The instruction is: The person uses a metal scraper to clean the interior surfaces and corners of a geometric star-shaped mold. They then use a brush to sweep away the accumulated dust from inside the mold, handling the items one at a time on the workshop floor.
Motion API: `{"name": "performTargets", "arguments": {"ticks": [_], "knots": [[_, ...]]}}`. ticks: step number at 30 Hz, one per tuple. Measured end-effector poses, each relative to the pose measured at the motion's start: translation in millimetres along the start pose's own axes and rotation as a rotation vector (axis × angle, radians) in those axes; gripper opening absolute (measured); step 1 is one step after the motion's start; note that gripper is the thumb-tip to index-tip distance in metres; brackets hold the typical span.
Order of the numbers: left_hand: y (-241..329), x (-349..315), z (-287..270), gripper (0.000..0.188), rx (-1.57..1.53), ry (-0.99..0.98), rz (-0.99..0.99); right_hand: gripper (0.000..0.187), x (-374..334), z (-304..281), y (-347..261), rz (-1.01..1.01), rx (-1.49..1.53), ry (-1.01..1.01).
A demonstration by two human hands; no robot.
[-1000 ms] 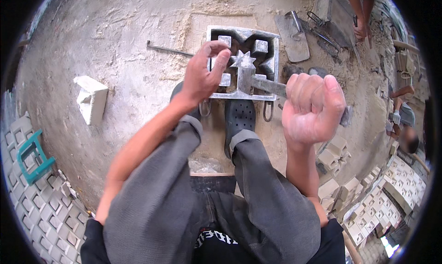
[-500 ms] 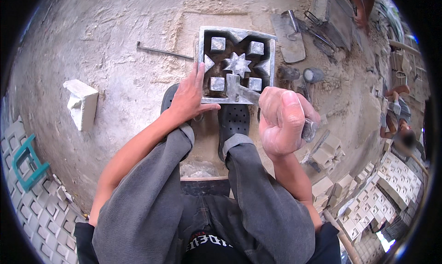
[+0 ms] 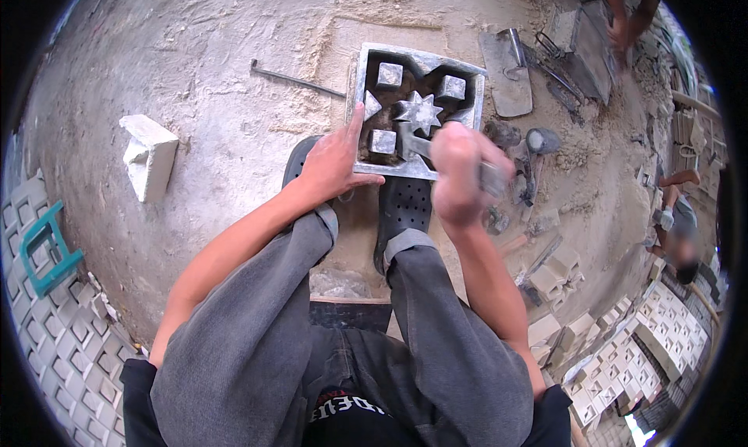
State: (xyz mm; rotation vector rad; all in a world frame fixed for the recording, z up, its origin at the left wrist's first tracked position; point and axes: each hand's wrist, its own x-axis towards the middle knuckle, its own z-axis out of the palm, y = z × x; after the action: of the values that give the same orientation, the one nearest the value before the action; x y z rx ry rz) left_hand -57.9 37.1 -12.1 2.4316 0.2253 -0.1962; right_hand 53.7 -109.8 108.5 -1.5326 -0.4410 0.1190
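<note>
A square grey metal mould (image 3: 421, 174), with cube-shaped blocks and an eight-pointed star inside, stands in front of my feet. My left hand (image 3: 333, 164) braces its near left corner, index finger up along the side and thumb along the near edge. Blurred by motion, my right hand (image 3: 460, 174) is closed round the grip of what looks like a hammer (image 3: 421, 146). The hammer's head is over the near part of the mould, between a block and the star. Whether it touches the metal cannot be made out.
A thin metal bar (image 3: 296, 81) lies left of the mould. Farther left sits a white block (image 3: 156, 155). A flat trowel (image 3: 506, 81) and a dark cylinder (image 3: 543, 141) lie to the right. Another person's arm (image 3: 621, 26) reaches in at the far right; patterned blocks (image 3: 615, 369) stand near right.
My right hand has swung left and farther away, bringing the hammer's head deeper over the mould. My left hand keeps its place on the corner. The whole view has shifted slightly.
</note>
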Motion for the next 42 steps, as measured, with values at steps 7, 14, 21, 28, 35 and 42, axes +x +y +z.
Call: {"name": "performTargets", "arguments": {"ticks": [7, 14, 21, 28, 35, 42], "knots": [[5.4, 1.4, -3.8, 0.135, 0.007, -0.021, -0.028, 0.036, 19.4, -8.1, -23.3, 0.195, 0.234, 0.116], [13.7, 9.0, -4.6, 0.134, -0.017, -0.074, -0.017, 0.04, 3.8, -10.9, 23.3, 0.097, -0.079, 0.047], [2.6, 2.5, -1.4, 0.136, 0.035, -0.056, -0.026, 0.034, 9.6, -11.1, -43.8, 0.162, 0.393, 0.103], [7.2, 4.5, -3.5, 0.136, -0.003, -0.066, -0.031, 0.033, 9.2, -17.0, 17.2, 0.281, 0.195, -0.046], [7.8, 5.9, -1.9, 0.136, 0.01, -0.055, -0.011, 0.034, 15.6, -31.2, 47.5, 0.237, 0.234, -0.367], [7.7, 5.8, -5.6, 0.135, 0.02, -0.063, -0.023, 0.034, 7.8, -17.0, -5.3, 0.169, 0.004, -0.297]]}}
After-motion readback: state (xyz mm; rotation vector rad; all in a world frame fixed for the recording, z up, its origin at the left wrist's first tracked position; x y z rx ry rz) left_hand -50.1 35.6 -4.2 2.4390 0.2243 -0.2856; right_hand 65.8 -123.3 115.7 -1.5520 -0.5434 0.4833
